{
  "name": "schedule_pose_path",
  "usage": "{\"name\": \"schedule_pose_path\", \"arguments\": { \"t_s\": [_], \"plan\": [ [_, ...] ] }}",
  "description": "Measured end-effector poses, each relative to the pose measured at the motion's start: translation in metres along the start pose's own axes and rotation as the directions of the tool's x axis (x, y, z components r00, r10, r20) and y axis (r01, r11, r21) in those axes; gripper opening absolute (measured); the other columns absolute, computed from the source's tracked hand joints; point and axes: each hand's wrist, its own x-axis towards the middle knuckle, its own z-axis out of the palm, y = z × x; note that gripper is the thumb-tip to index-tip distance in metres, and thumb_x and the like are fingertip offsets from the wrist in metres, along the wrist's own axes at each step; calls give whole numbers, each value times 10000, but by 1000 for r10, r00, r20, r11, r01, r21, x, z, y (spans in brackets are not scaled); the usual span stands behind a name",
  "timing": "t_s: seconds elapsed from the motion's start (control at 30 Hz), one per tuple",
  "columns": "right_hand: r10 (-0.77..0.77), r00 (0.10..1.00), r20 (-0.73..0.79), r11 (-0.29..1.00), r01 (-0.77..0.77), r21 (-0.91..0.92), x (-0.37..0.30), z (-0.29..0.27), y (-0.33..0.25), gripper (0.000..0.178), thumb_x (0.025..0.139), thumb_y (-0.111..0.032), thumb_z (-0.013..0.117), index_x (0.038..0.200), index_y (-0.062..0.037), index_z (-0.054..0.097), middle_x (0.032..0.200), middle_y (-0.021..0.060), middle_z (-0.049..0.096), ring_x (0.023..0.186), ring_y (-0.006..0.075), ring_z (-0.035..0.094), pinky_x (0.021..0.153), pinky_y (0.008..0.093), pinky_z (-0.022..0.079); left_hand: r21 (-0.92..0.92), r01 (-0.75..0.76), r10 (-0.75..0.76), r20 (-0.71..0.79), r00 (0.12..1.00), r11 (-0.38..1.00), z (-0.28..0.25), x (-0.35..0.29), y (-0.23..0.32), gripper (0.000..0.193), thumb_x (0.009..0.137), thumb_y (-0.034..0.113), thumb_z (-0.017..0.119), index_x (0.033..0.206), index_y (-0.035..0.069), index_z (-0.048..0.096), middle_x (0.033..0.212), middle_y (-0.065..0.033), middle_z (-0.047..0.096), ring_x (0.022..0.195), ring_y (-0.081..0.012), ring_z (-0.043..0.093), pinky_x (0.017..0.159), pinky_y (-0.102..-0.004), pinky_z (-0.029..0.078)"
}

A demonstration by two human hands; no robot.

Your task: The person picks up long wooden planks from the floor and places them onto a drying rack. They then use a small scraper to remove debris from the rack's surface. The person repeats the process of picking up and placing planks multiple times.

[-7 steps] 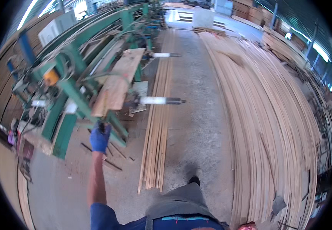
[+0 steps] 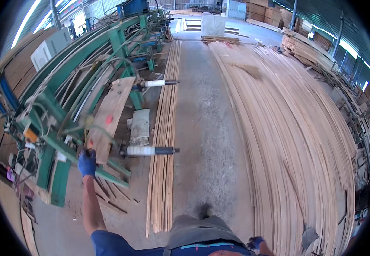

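Note:
My left hand [image 2: 87, 162], in a blue glove with dark fingertips, is closed at the near end of a flat wooden board [image 2: 108, 117]. What the fingers hold is hidden; a thin yellowish strip [image 2: 86, 133] runs up just beyond them. The board lies along a green machine frame [image 2: 50, 104] and has red spots on its face. Two white-and-black rods [image 2: 151, 150] stick out to the right of the machine. My right hand [image 2: 255, 242], also gloved, hangs low at the bottom edge beside a wide spread of long timber strips [image 2: 274, 141]; its fingers are blurred.
A narrow row of strips [image 2: 163, 158] lies on the floor right of the machine. Short offcuts [image 2: 110, 194] lie under its near end. On the timber rest a straw broom head [image 2: 245, 70] and a long-handled tool with a grey blade [image 2: 309, 237]. A concrete aisle [image 2: 210, 128] runs between.
The view has shifted, so the machine and its board sit lower and further left. My left hand stays by the board's near end. My right glove now shows at the bottom edge.

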Motion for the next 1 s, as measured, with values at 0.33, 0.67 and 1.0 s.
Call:
{"name": "schedule_pose_path", "arguments": {
  "t_s": [0.33, 0.67, 1.0],
  "plan": [
    [-243, 945, -219, 956, 195, -221, 63, 55, -578, 209, 966, -286, 531, 1058, -109, 591, 902, 142, 705, 667, 259, 672, 574, 405, 514, 174, 133, -158, 139, 978, 976, 65, 35, -37, 315, 838, 166, 618, 1123, 36, 652, 1064, -219, 670, 985, -387, 643, 836, -441, 518],
    [241, 957, -163, 731, -289, -617, 184, 42, -754, 336, 993, -306, 538, 966, -18, 710, 897, 153, 733, 763, 291, 719, 652, 410, 581, 367, 547, -419, -375, 827, 753, 109, 14, 73, 495, 954, 277, 580, 1353, -5, 503, 1326, -203, 570, 1195, -356, 566, 1021, -400, 437],
    [-330, 905, 270, 639, 424, -642, 441, 45, -1317, 277, 948, -284, 566, 939, -33, 682, 782, 148, 680, 671, 284, 663, 633, 423, 533, -212, 446, -339, 402, 851, 869, 527, 282, 435, 417, 966, 293, 545, 1284, 24, 526, 1258, -174, 593, 1115, -342, 583, 948, -406, 454]
  ]
}}
